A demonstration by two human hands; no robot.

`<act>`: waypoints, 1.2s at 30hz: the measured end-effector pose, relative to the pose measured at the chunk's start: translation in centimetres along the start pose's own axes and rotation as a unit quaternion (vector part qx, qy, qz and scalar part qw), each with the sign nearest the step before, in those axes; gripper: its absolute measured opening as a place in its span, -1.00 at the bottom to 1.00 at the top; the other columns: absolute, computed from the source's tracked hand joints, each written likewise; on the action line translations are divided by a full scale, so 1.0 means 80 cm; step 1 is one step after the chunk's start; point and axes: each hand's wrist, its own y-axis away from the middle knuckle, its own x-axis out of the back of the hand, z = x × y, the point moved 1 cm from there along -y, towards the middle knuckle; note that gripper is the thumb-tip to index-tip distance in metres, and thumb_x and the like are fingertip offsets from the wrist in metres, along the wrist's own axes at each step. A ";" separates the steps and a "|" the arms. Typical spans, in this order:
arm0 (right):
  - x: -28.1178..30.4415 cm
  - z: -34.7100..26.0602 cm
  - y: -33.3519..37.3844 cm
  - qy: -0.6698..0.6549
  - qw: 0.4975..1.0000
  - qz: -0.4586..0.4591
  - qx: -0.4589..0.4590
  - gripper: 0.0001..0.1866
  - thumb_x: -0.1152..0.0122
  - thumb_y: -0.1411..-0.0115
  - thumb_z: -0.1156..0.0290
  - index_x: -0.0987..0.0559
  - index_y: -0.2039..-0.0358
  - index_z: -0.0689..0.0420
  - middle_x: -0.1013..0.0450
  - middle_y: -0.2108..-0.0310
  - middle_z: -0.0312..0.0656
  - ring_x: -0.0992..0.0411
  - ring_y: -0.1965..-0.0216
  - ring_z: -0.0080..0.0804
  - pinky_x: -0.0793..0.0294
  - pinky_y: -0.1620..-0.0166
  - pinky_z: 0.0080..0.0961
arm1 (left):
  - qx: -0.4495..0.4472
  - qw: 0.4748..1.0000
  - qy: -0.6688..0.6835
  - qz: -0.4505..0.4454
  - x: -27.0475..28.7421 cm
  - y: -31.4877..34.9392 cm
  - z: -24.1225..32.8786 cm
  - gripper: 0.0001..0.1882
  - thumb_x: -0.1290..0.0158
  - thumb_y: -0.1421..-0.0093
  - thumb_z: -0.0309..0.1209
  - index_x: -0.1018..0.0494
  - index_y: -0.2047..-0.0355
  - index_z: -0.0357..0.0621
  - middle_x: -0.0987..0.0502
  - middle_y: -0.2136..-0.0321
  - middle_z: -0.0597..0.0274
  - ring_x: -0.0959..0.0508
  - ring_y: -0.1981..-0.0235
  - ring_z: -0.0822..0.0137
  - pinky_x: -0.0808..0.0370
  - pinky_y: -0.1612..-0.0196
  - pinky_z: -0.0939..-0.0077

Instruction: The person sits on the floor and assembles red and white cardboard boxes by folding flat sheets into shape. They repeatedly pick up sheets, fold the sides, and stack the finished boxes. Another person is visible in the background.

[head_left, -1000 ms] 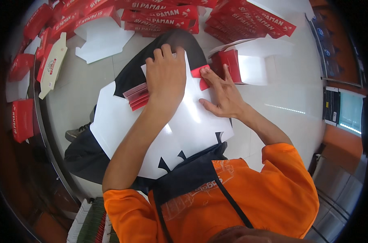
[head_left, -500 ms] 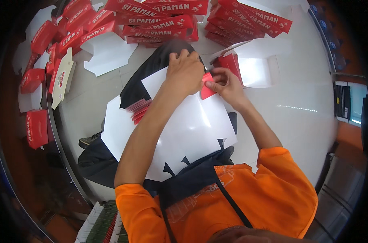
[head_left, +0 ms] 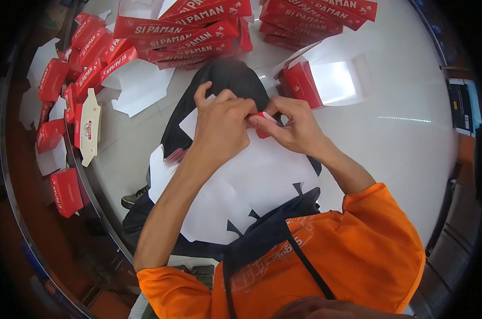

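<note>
A flat white carton sheet (head_left: 246, 186) with dark slots along its near edge lies across my lap. At its far edge my left hand (head_left: 219, 125) and my right hand (head_left: 294, 127) meet over a small red piece of card (head_left: 262, 134). My right thumb and fingers pinch this piece; the left fingers are bent against its other side. I cannot tell whether it is loose or a turned-over flap of the sheet. A bunch of thin reddish slips (head_left: 174, 157) lies on the sheet's left part, partly behind my left forearm.
Stacked red cartons (head_left: 198, 40) stand on the far floor, with more folded red boxes (head_left: 89, 48) at the far left. An open red-and-white box (head_left: 304, 85) sits beyond my right hand. A cream carton (head_left: 90, 127) leans beside the dark ledge at left.
My left hand has shifted left and nearer, its fingers now at the red piece. The right hand has turned inward with the piece, which shows less. The whole view has shifted slightly.
</note>
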 end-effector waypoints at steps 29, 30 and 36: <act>-0.004 0.020 -0.044 0.052 0.995 -0.054 -0.061 -0.38 -0.44 0.02 0.37 -0.43 -0.09 0.09 -0.57 0.21 -0.18 -0.45 0.04 -0.33 -0.36 -0.07 -0.38 | 0.201 0.973 -0.046 -0.103 0.037 0.029 -0.048 -0.56 -0.27 0.20 -0.49 -0.54 0.21 -0.25 -0.61 0.38 -0.01 -0.63 0.27 0.05 -0.54 0.15 0.26; -0.006 0.024 -0.043 0.046 0.996 -0.046 -0.067 -0.41 -0.43 0.01 0.38 -0.45 -0.06 0.12 -0.58 0.22 -0.17 -0.46 0.06 -0.34 -0.39 -0.05 -0.39 | 0.225 0.964 -0.024 -0.141 0.038 0.028 -0.051 -0.55 -0.25 0.18 -0.45 -0.54 0.17 -0.20 -0.60 0.33 -0.01 -0.59 0.21 0.04 -0.52 0.12 0.25; -0.008 0.004 -0.035 -0.039 0.970 -0.007 -0.242 -0.57 -0.41 -0.06 0.37 -0.52 0.09 0.28 -0.57 0.27 -0.12 -0.54 0.32 -0.45 -0.52 0.22 -0.54 | 0.270 0.934 0.020 -0.234 0.053 0.013 -0.043 -0.62 -0.18 0.13 -0.37 -0.59 0.21 -0.09 -0.59 0.30 -0.03 -0.56 0.18 0.02 -0.47 0.06 0.19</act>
